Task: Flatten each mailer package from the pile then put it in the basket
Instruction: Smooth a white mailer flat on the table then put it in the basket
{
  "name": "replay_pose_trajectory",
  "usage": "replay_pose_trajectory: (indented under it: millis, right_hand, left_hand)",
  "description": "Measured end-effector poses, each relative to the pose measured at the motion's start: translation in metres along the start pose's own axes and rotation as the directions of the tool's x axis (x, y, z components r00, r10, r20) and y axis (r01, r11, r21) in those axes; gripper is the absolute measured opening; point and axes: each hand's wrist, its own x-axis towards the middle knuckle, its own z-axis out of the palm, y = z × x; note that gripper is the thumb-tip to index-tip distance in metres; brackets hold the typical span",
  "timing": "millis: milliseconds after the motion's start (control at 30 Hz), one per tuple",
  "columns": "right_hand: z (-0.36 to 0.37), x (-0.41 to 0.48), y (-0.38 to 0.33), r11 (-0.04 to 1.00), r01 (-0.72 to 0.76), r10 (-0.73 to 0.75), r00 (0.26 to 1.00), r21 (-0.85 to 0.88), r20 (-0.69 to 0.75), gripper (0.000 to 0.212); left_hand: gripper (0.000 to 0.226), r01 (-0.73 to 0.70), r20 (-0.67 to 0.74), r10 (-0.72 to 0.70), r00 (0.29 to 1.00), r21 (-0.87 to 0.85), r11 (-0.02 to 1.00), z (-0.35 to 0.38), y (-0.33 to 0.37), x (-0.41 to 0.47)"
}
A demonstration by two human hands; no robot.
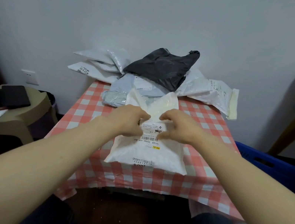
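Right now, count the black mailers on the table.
1. The black mailer lies on top of the pile at the far edge of the table, beyond the white mailer that the left hand and right hand hold. Others may be hidden under the pile.

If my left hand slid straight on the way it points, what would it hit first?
Most likely the right hand, which sits just ahead of the left hand on the white plastic mailer; depth there is hard to judge.
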Motion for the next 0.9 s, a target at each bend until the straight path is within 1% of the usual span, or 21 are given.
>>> replay_pose_trajectory:
  millis: [33, 67, 100, 133, 167, 200, 267, 300, 367, 500, 567, 633, 700, 733, 800, 900]
  right_hand:
    - [-0.002, -0.004, 0.004, 0.999, 0.016, -0.014, 0.998, 0.030, -0.060, 0.043]
    - [-0.003, -0.007, 0.009, 0.999, 0.028, -0.023, 0.995, 0.044, -0.098, 0.033]
    - [-0.004, -0.010, 0.011, 0.999, 0.030, -0.026, 0.994, 0.042, -0.102, 0.026]
    - [-0.004, -0.013, 0.013, 0.999, 0.025, -0.023, 0.997, 0.027, -0.070, 0.025]
    - [-0.004, -0.015, 0.011, 1.000, 0.017, -0.017, 1.000, -0.001, -0.011, 0.029]
    - [0.000, -0.018, 0.011, 0.999, -0.003, 0.005, 0.998, -0.032, 0.056, 0.039]
    - [0.006, -0.018, 0.011, 0.996, -0.019, 0.031, 0.988, -0.085, 0.148, 0.054]
    - [0.010, -0.018, 0.011, 0.995, -0.018, 0.036, 0.984, -0.101, 0.172, 0.056]
    - [0.014, -0.015, 0.010, 0.991, -0.006, 0.033, 0.980, -0.136, 0.198, 0.055]
    - [0.013, -0.012, 0.003, 0.983, 0.015, 0.035, 0.962, -0.181, 0.270, 0.055]
    - [0.013, -0.010, 0.001, 0.984, 0.034, 0.022, 0.951, -0.177, 0.308, 0.061]
    - [0.016, -0.009, 0.000, 0.980, 0.044, 0.016, 0.955, -0.196, 0.297, 0.071]
    - [0.022, -0.007, -0.002, 0.969, 0.045, 0.019, 0.966, -0.241, 0.257, 0.077]
    - [0.024, -0.006, -0.003, 0.964, 0.047, 0.016, 0.973, -0.261, 0.231, 0.076]
    - [0.029, -0.006, -0.004, 0.964, 0.045, 0.001, 0.985, -0.261, 0.174, 0.067]
    - [0.035, -0.011, -0.003, 0.973, 0.046, -0.026, 0.995, -0.224, 0.092, 0.045]
  left_hand:
    - [0.045, -0.063, -0.086, 0.060, 0.994, -0.033, 0.997, 0.000, 0.002, -0.001]
    - [0.043, -0.131, -0.142, 0.123, 0.982, -0.045, 0.990, 0.000, 0.004, -0.001]
    - [0.039, -0.194, -0.158, 0.187, 0.969, -0.027, 0.981, 0.003, 0.006, 0.002]
    - [0.035, -0.216, -0.098, 0.217, 0.971, 0.020, 0.976, 0.004, 0.009, 0.004]
    - [0.034, -0.204, -0.013, 0.205, 0.979, 0.069, 0.977, 0.005, 0.010, 0.006]
    - [0.034, -0.188, 0.071, 0.181, 0.981, 0.108, 0.976, 0.008, 0.013, 0.008]
    - [0.037, -0.155, 0.171, 0.130, 0.977, 0.142, 0.978, 0.011, 0.013, 0.010]
    - [0.044, -0.138, 0.210, 0.105, 0.972, 0.145, 0.980, 0.013, 0.013, 0.011]
    - [0.063, -0.120, 0.273, 0.073, 0.959, 0.157, 0.980, 0.013, 0.013, 0.011]
    - [0.073, -0.134, 0.313, 0.078, 0.947, 0.162, 0.978, 0.012, 0.014, 0.011]
    - [0.082, -0.126, 0.325, 0.077, 0.943, 0.133, 0.983, 0.011, 0.013, 0.010]
    - [0.088, -0.124, 0.296, 0.084, 0.951, 0.119, 0.985, 0.011, 0.013, 0.010]
    - [0.082, -0.118, 0.238, 0.087, 0.967, 0.120, 0.986, 0.015, 0.013, 0.009]
    - [0.077, -0.116, 0.205, 0.089, 0.975, 0.124, 0.986, 0.017, 0.013, 0.008]
    - [0.063, -0.105, 0.150, 0.087, 0.985, 0.120, 0.987, 0.021, 0.012, 0.006]
    - [0.036, -0.109, 0.066, 0.103, 0.992, 0.099, 0.989, 0.025, 0.013, 0.003]
